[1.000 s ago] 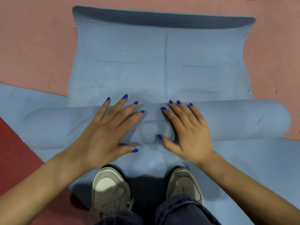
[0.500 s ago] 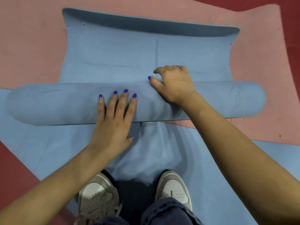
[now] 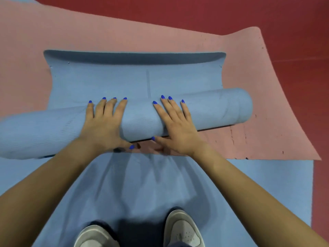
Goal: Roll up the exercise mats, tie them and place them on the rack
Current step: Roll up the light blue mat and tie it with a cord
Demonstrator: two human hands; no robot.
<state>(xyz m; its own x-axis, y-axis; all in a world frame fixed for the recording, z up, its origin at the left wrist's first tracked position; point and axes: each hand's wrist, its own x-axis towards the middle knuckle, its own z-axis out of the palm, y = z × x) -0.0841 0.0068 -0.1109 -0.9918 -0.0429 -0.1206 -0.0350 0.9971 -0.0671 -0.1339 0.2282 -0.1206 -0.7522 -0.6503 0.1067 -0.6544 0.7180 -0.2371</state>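
- Blue foam roll [image 3: 142,120] is lying crosswise in front of the person, long axis running left to right, sitting on the pink mat [image 3: 267,86] with a blue mat [image 3: 142,184] under the feet.
- Left hand [image 3: 102,124] is pressing flat on top of the roll, fingers straight, gripping nothing.
- Right hand [image 3: 176,125] is doing the same just beside it, also flat and open, thumb tucking under the near edge.
- Flat tail [image 3: 124,79] is stretching away past the fingertips, so I'd guess the push is going straight forward, both hands about equally near.
- Right end looks like it's running ahead of the left, could end up wonky.
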